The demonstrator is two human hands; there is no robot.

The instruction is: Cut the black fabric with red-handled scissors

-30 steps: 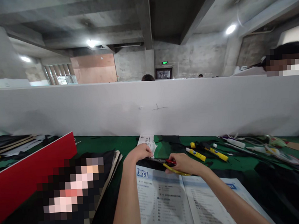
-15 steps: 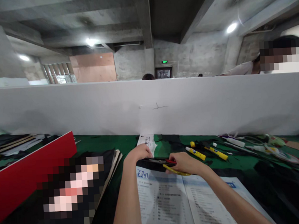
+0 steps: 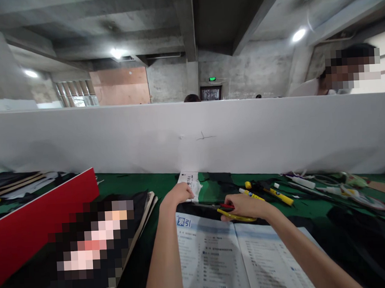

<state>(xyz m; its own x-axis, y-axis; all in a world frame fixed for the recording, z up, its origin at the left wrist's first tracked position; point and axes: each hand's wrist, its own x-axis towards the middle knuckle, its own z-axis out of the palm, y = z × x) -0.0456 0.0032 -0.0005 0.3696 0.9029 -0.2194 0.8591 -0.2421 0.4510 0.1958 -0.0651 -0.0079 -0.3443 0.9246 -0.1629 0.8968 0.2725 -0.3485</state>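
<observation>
My right hand (image 3: 245,205) grips a pair of scissors (image 3: 240,217) by yellow-and-red handles. Their blades point left, along a sheet of black material (image 3: 196,211) at the top edge of an open book (image 3: 214,250). My left hand (image 3: 179,194) is closed, its fingertips pinching the far edge of that black sheet; the exact hold is partly hidden. Just beyond it, a white printed paper (image 3: 195,191) lies on the green table. The printed pages of the book lie between my forearms.
A white partition (image 3: 115,139) runs across the back. Yellow glue tubes (image 3: 281,197) and loose clutter are at the right. A red board (image 3: 54,220) and a black-covered stack (image 3: 138,220) stand at the left. Another person (image 3: 312,86) is beyond the partition.
My right hand has moved slightly to the right with the scissors, drawing the blades back along the black sheet. My left hand has shifted very little. The person beyond the partition has moved left.
</observation>
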